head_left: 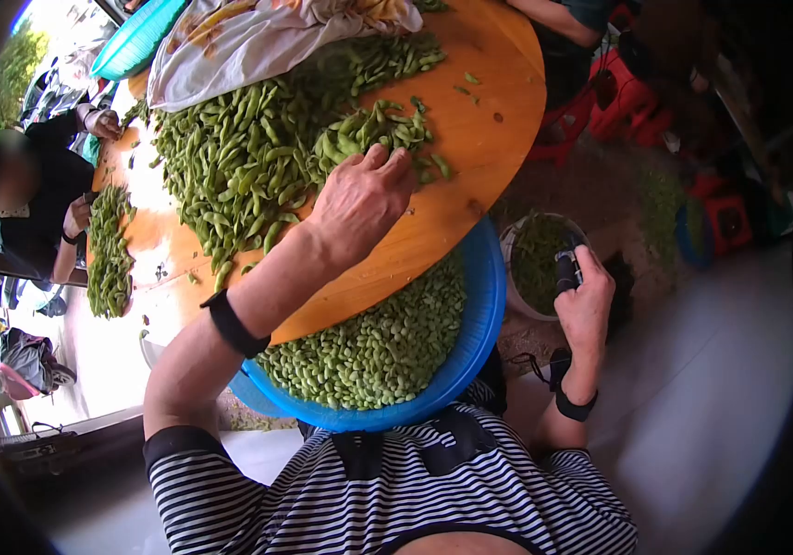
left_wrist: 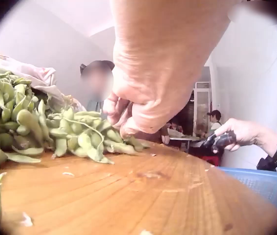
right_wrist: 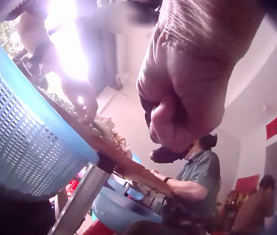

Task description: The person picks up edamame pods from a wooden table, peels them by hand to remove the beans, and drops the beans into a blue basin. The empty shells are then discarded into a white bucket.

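Green bean pods (head_left: 248, 157) lie heaped on a round wooden table (head_left: 489, 102). At the heap's near right side, my left hand (head_left: 359, 203) reaches down with bent fingers among the pods; in the left wrist view, the fingertips of this hand (left_wrist: 143, 107) pinch at pods (left_wrist: 87, 137) by the table surface. My right hand (head_left: 586, 301) is off the table, right of a blue basin (head_left: 493, 305) of shelled beans (head_left: 378, 351). Dark coverings wrap some of its digits. The right wrist view shows this hand (right_wrist: 187, 93) with curled fingers and no pod visible in it.
A white cloth (head_left: 230, 55) covers the heap's far side. Beside the basin, a white bucket (head_left: 512, 268) holds green scraps. Another person (head_left: 45, 176) sits at the left with a smaller pod pile (head_left: 110, 254); someone else is across the table. Red stools (head_left: 623, 102) stand at the right.
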The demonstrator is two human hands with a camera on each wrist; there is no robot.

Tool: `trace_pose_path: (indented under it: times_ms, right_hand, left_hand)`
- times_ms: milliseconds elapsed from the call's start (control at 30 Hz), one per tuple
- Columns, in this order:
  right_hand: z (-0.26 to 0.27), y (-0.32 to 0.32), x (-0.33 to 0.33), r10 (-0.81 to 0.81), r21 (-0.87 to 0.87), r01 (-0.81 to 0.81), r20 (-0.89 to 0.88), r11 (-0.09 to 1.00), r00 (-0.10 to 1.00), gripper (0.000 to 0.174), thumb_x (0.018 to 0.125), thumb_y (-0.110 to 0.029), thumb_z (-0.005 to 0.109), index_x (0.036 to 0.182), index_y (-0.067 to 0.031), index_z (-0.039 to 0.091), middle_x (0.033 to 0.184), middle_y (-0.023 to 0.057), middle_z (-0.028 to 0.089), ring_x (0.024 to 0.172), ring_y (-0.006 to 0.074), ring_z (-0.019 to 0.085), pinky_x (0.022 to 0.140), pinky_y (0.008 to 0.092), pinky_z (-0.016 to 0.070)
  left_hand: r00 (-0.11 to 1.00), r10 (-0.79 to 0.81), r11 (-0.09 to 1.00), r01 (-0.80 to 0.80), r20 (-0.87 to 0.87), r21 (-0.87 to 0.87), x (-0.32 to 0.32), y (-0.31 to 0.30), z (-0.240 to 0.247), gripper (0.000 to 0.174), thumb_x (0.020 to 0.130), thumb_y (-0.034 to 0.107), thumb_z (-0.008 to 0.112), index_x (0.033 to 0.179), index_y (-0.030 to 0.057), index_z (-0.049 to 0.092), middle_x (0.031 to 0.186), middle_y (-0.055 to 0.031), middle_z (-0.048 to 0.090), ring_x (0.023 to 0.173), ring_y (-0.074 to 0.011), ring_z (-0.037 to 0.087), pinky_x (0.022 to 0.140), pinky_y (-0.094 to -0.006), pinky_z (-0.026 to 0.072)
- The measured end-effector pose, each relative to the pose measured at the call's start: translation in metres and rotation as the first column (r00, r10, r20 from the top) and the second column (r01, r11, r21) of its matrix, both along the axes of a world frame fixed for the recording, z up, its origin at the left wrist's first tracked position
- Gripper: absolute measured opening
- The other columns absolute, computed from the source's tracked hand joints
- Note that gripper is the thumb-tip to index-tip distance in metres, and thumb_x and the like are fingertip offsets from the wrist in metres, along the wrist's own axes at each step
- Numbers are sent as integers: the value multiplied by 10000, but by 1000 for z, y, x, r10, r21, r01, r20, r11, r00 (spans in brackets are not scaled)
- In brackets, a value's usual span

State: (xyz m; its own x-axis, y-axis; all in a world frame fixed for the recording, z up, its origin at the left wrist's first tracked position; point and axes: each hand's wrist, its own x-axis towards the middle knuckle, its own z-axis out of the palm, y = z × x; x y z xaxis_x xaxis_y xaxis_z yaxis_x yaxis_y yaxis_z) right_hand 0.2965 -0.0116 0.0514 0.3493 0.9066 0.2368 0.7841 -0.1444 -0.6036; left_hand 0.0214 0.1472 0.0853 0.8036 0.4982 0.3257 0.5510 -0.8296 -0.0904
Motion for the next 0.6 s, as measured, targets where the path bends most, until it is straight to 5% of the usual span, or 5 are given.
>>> trace_pose_path:
  times_ms: [67,200,433,500,600]
  right_hand:
    - [-1,-1,-2,14,21,-14,-9,1000,1000,240,729,111,524,963,61,549,864,227,581,831,422,581,740,413,470]
    - [3,-1,-11,71,16,-70,-39,997,997,210,752,96,541,955,48,560,860,216,586,810,408,594,718,403,474]
    - [17,10,-64,378,171,-337,-392,926,839,123,746,36,575,866,23,554,761,125,577,692,249,602,648,321,467]
    - [21,10,-78,410,86,-426,-493,901,768,168,752,-7,578,915,34,575,777,99,560,679,183,556,644,293,458]
    - [29,13,-102,478,191,-451,-529,872,701,226,792,-65,619,993,36,590,800,99,546,697,175,544,637,289,444]
  left_hand:
    - [980,-1,997,16,-197,73,0,9,-11,238,742,48,590,970,-20,578,970,-96,514,890,-236,561,744,-350,521]
    - [987,41,999,-43,-153,-15,0,-1,-7,251,736,43,603,979,-9,575,991,-99,506,828,-241,593,672,-365,536]
    - [913,124,951,3,389,-311,-16,-35,-7,133,812,-11,620,921,45,671,773,-68,604,594,-187,632,508,-307,505]
    - [806,518,520,-31,286,-853,-11,-67,17,130,832,10,637,940,44,702,746,-37,587,600,-112,598,506,-260,456]
    - [801,471,513,92,370,-854,-13,-89,7,161,860,12,615,997,22,699,758,-27,568,649,-73,569,555,-233,429]
